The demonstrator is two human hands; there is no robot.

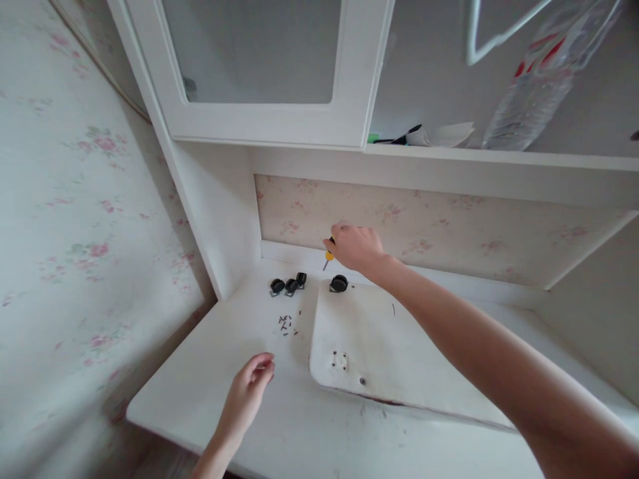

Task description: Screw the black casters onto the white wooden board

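My right hand (pixel 357 247) is wrapped round the handle of a screwdriver (pixel 329 255) with a yellow and black grip. Its metal tip points down, just above a black caster wheel (pixel 339 284) standing at the back left of a white board (pixel 379 332). Low over the desk, left of that board, my left hand (pixel 253 378) has its fingers curled together with the thumb. What lies between them, if anything, is too small to make out. Several small dark screws (pixel 284 323) are scattered beyond it. Behind these sit loose black casters (pixel 291 286) with metal plates.
The white desk (pixel 190 386) carries the board, which has screw holes (pixel 340 360) at its front left corner. Above hangs a white cabinet (pixel 269 123) with a glass door. A plastic bottle (pixel 532 100) stands on the open shelf. Floral wallpaper (pixel 100 253) covers the left wall.
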